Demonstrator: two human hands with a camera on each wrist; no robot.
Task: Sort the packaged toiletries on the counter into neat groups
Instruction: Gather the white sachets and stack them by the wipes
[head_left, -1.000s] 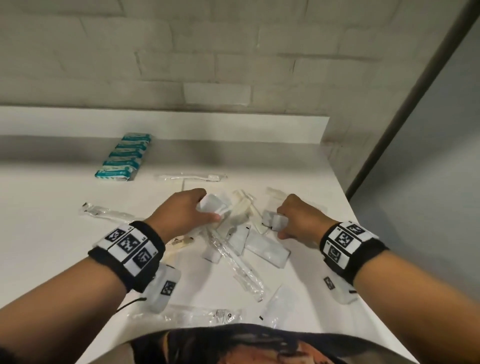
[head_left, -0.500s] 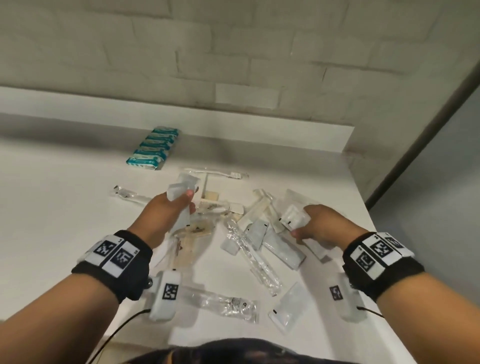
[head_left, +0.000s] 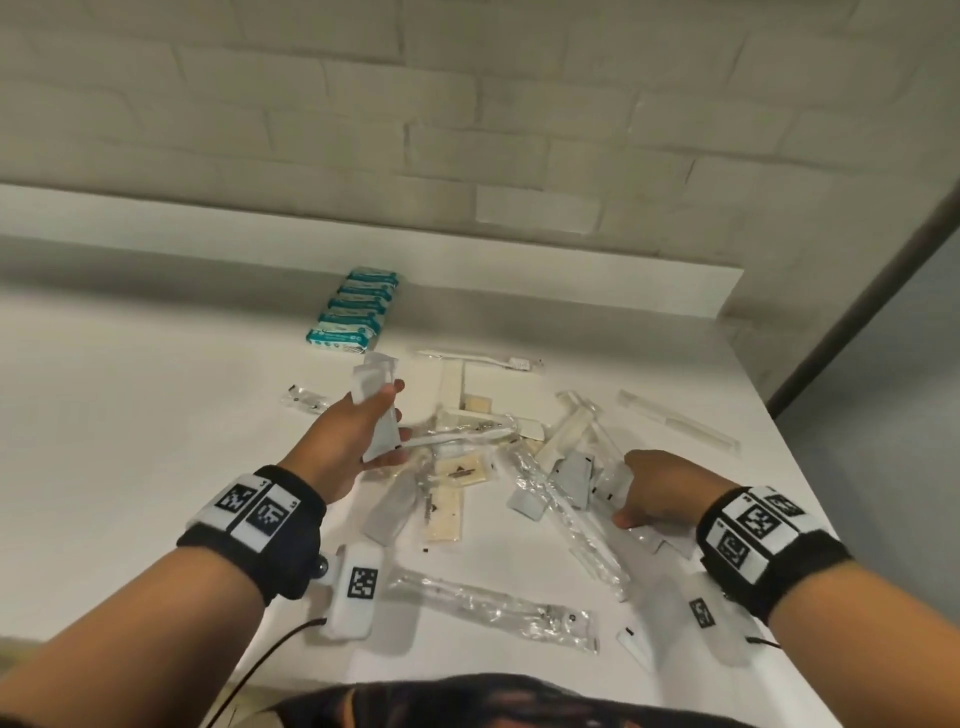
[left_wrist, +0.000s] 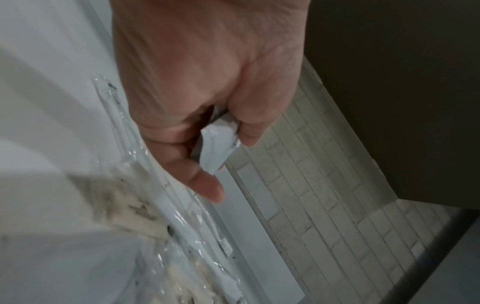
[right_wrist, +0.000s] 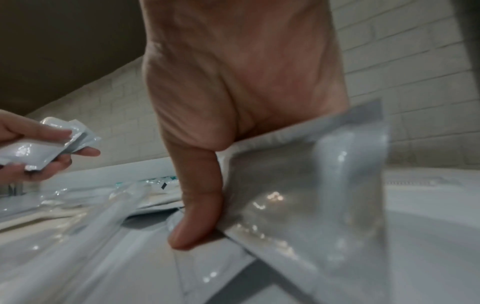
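A jumble of packaged toiletries (head_left: 524, 467) lies on the white counter (head_left: 130, 441): clear sleeves, beige packets and white sachets. My left hand (head_left: 363, 431) is raised over the pile's left side and grips a small stack of white sachets (head_left: 376, 410); in the left wrist view the sachets (left_wrist: 217, 146) show between thumb and fingers. My right hand (head_left: 654, 493) is low at the pile's right edge and pinches one white sachet (right_wrist: 306, 185) between thumb (right_wrist: 200, 205) and fingers. In the head view that sachet (head_left: 610, 480) is mostly hidden by the hand.
A neat row of teal-and-white packets (head_left: 353, 312) lies at the back. A wrapped toothbrush (head_left: 483, 358) sits behind the pile, a clear sleeve (head_left: 493, 605) near the front edge, a small packet (head_left: 304, 399) to the left. The counter's right edge (head_left: 789, 452) is close.
My left hand has lifted its sachets up and away from the pile toward the back left. My right hand has dropped lower at the pile's right side with a sachet.
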